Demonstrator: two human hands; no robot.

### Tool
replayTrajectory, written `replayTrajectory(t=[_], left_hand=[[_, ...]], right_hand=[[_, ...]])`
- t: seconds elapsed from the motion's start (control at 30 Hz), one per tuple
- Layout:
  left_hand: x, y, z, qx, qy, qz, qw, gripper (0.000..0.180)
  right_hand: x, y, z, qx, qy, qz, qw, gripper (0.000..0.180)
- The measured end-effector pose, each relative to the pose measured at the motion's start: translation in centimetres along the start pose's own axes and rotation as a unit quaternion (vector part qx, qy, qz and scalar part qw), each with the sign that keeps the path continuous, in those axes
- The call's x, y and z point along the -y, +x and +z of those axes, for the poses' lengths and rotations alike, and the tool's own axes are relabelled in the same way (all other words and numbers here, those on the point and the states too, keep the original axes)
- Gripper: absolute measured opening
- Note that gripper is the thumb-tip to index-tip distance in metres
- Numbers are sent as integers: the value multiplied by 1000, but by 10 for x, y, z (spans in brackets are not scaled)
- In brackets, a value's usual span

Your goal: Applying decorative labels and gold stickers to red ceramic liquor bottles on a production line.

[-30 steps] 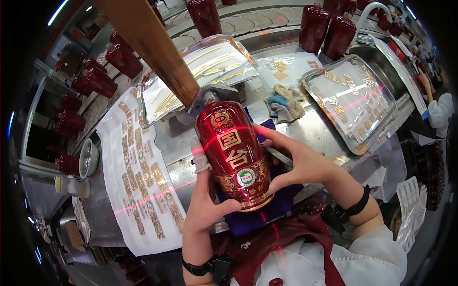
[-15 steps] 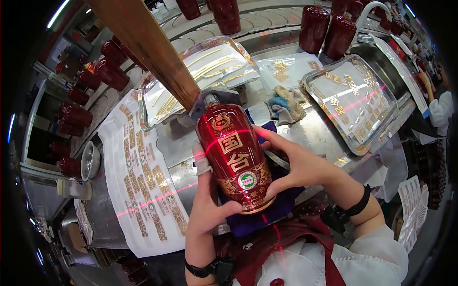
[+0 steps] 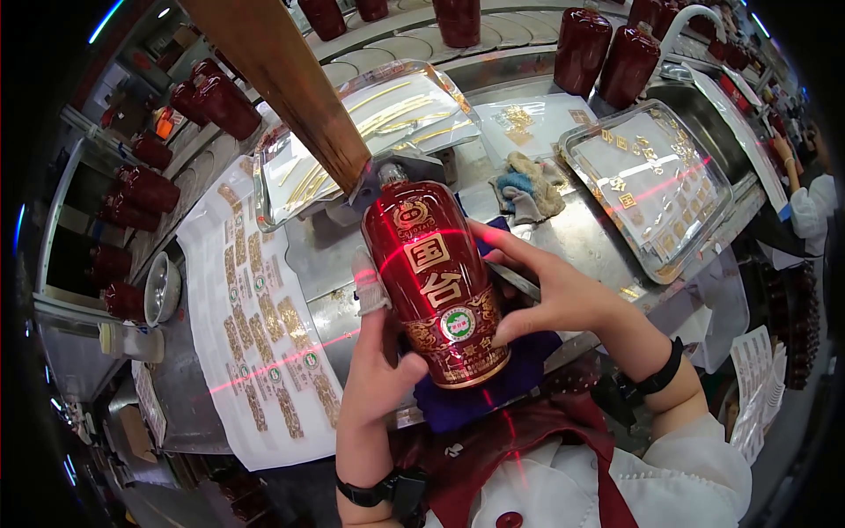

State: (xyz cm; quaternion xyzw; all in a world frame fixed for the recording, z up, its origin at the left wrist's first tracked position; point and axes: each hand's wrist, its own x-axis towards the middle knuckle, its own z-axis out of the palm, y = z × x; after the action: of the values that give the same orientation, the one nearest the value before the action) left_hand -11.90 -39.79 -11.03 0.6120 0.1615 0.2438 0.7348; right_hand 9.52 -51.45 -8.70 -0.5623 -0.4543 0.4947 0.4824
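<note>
A dark red glass bottle (image 3: 421, 304) with gold characters, a gold lower band and a round green-and-white emblem lies tilted in front of me, neck pointing away. Its clear neck sits against a grey holder (image 3: 414, 167) at the foot of a wooden post (image 3: 290, 84). My left hand (image 3: 377, 356) runs along the bottle's left side, a whitish cover on a finger, its thumb lifted off the glass. On the opposite side my right hand (image 3: 559, 290) curves round the bottle, thumb near the lower edge. Purple cloth (image 3: 528, 363) lies beneath.
A white sheet of gold stickers (image 3: 264, 352) lies left. Behind it stands a tray of gold strips (image 3: 414, 97). A crumpled rag (image 3: 528, 189) and another tray of gold pieces (image 3: 651, 255) are right. Red bottles (image 3: 458, 22) stand on the rear conveyor; a metal bowl (image 3: 164, 290) is far left.
My left thumb has come off the bottle's lower front, and the right thumb has shifted slightly. The bottle has turned a little. Bottles on the rear conveyor have moved right.
</note>
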Motion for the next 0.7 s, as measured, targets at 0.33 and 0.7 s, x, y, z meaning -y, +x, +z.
replayTrajectory(t=[0.33,0.7], left_hand=[[-13,2,8,8,47,-45,998,116],[-12,2,8,13,50,-53,997,114]], right_hand=[[-7,-5,5,-2,-61,-42,997,113],[-7,-4,3,2,-43,-46,998,112]])
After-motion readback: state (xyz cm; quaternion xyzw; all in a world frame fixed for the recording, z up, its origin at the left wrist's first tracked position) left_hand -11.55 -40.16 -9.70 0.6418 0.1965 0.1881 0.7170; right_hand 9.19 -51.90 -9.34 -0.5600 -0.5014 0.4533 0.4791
